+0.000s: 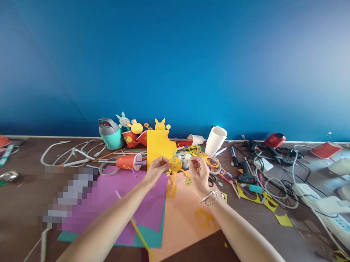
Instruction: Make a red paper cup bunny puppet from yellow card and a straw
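Observation:
My left hand (pixel 158 168) pinches the edge of a small yellow paper animal cutout (pixel 175 165) with pointed ears and a drawn face, held above the orange paper sheet (pixel 185 220). My right hand (pixel 200 171), with a bracelet at the wrist, is beside the cutout's other side. Its fingers are curled together; what they grip is too small to make out. A small yellow paper piece with round ends (pixel 188 181) shows just below the hands. Behind them stands a yellow paper sheet (pixel 158 147) with a cut edge.
Purple paper (pixel 111 201) lies at left, with a red paper cup (pixel 128 161) on its side behind it. A teal lidded container (pixel 111 136) and a white cup (pixel 216 141) stand by the wall. A glue gun (pixel 245 174), cables and a power strip (pixel 340 223) occupy the right.

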`<action>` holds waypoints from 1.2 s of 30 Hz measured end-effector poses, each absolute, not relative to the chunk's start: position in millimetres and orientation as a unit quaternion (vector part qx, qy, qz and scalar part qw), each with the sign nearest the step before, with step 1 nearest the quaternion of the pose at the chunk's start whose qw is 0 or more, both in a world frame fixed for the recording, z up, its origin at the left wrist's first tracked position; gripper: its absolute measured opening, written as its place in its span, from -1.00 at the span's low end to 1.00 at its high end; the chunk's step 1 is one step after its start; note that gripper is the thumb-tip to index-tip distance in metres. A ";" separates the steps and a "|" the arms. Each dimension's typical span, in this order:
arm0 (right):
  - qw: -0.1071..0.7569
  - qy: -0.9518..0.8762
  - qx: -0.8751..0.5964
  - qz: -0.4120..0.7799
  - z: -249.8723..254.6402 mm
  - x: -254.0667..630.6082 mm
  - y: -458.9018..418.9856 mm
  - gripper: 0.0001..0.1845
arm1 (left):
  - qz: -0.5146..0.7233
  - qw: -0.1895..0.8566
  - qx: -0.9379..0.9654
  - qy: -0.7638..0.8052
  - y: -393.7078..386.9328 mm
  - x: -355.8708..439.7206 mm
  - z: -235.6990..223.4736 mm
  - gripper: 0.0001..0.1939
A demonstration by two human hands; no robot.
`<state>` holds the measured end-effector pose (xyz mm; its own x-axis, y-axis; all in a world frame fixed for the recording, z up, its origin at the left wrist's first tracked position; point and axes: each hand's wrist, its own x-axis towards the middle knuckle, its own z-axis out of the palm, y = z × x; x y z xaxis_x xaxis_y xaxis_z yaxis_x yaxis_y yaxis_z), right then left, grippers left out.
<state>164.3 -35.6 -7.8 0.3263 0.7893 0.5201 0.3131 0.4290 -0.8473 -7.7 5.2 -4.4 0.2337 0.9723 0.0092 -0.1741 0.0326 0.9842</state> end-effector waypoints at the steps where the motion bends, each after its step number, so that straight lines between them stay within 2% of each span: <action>1: 0.634 -0.548 -0.504 0.206 -8.5 163.5 -34.9 -0.88 | 0.473 0.615 0.495 0.391 4.6 -7.2 -4.7 -0.71; 6: 0.624 -0.534 -0.508 0.260 -7.4 161.2 -33.2 -0.86 | 0.437 0.653 0.487 0.382 1.3 -5.1 -5.8 -0.71; 21: 0.634 -0.506 -0.479 0.334 0.2 159.9 -33.4 -0.83 | 0.427 0.661 0.483 0.383 -0.7 -2.6 -8.9 -0.67; 36: 0.638 -0.498 -0.472 0.350 -3.0 161.6 -30.7 -0.77 | 0.425 0.656 0.478 0.401 -3.0 0.8 -9.5 -0.68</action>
<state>161.6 -30.7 -3.0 0.2581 0.9165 0.3056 0.0235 0.3102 -0.9504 0.8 -3.0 -9.5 0.3174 0.9407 -0.1193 -0.1748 0.1817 0.9677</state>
